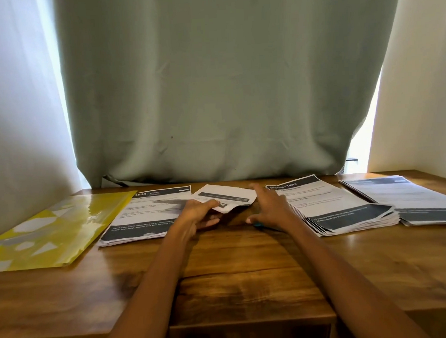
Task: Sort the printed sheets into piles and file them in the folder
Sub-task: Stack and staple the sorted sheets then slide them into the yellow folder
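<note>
above the table (247,282), left hand (197,213) pinching sheet (225,195)

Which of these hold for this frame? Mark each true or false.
1. The left hand pinches a loose sheet. True.
2. The yellow folder lies at the table's right end. False: it lies at the left end.
3. The right hand has a grip on a pen. False: its fingers are spread, holding nothing.
4. Three piles of printed sheets lie on the wooden table. True.
</note>
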